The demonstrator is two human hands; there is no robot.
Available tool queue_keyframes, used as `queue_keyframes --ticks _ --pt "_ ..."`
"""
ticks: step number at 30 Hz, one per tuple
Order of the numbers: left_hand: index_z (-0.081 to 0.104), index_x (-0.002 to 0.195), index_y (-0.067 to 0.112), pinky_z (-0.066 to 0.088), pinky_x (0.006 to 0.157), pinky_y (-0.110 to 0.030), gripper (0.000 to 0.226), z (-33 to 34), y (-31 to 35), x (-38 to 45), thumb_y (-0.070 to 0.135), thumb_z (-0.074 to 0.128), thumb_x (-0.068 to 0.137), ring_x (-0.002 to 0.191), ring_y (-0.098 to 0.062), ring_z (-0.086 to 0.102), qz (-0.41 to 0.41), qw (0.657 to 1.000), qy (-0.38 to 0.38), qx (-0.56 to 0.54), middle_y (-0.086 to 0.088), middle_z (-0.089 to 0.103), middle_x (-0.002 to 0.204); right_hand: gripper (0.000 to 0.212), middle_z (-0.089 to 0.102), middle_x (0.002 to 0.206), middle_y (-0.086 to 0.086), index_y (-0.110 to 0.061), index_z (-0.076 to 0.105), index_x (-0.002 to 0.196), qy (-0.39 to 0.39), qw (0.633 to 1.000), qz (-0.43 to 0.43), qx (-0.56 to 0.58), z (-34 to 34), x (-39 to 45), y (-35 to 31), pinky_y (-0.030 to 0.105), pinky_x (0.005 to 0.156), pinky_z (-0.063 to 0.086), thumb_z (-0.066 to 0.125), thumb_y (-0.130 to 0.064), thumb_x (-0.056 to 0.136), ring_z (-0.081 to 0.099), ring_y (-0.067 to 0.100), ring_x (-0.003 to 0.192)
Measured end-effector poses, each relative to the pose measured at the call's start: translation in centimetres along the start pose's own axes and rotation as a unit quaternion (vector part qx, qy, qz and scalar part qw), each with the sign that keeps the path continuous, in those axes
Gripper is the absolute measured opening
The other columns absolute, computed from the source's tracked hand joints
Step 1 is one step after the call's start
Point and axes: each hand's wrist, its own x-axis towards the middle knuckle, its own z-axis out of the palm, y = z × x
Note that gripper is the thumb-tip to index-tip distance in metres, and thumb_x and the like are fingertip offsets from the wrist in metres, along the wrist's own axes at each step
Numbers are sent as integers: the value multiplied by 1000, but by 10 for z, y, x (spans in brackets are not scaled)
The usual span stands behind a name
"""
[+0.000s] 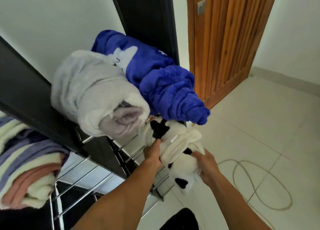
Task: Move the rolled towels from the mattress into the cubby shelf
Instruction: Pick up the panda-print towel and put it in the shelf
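wooden door [223,39], pale cable [259,183] on tiled floor [277,125]

Four rolled towels: grey [90,89], blue [159,77], cow-patterned [174,148], striped [29,167].

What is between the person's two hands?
In the head view, the white towel with black spots lies between the left hand and right hand; both grip it.

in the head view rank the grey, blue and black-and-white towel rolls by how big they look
1. grey towel roll and blue towel roll: look about alike, and the grey one is nearer the camera, so no ranking.
2. black-and-white towel roll, gripped by both hands: smallest, partly hidden.
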Motion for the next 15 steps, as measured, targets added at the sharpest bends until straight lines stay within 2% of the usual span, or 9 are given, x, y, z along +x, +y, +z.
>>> queue_keyframes --ticks 3,5,8,9,10,12,13,15 --pt "62 114 -1 57 80 -41 40 3 9 -3 17 67 79 89 -32 65 55 998 29 -13 -21 66 111 30 70 107 11 -13 65 111 -3 1000 -19 -2 6 4 -5 42 80 54 65 -7 81 66 27 93" --pt "64 112 1 58 81 -44 38 6 22 -1 18 67 77 91 -33 67 88 995 33 -30 -18 68 109 31 68 110 11 -16 62 112 -11 1000 -28 4 16 10 -9 46 88 53 64 -7 82 64 28 99" --pt "61 107 7 56 73 -36 35 6 43 13 25 68 78 93 -29 66 110 992 41 -53 -10 67 104 39 64 117 7 -20 56 120 -36 998 -56 0 38 23 -17 53 96 50 65 -11 83 61 30 107" --pt "61 105 11 55 75 -34 34 4 49 15 30 70 77 94 -26 64 106 993 23 -42 -7 66 102 42 62 117 5 -21 52 123 -40 998 -57 -8 45 29 -18 52 96 49 65 -13 84 60 29 108" --pt "61 105 15 54 84 -35 39 2 54 17 34 73 74 97 -23 63 108 994 -3 -12 -4 66 105 44 59 117 3 -22 49 125 -40 998 -54 -21 52 34 -19 51 95 50 65 -14 85 58 29 107" --pt "57 119 18 50 100 -45 54 -3 55 22 37 74 71 111 -24 61 130 981 -39 137 -4 64 123 50 55 120 5 -19 43 128 -44 996 -45 -57 59 40 -17 49 95 49 65 -11 84 56 29 107" --pt "51 127 18 47 103 -48 58 -5 55 21 34 72 75 116 -25 58 141 969 -42 198 -3 60 128 51 54 122 8 -16 42 129 -50 995 -39 -80 61 43 -15 48 95 49 65 -9 84 55 29 108" --pt "42 135 20 45 105 -48 58 -8 54 19 25 66 83 120 -25 54 150 955 -42 252 -2 55 128 51 54 124 10 -11 41 131 -57 991 -31 -115 61 44 -11 47 95 49 64 -9 85 55 29 108"
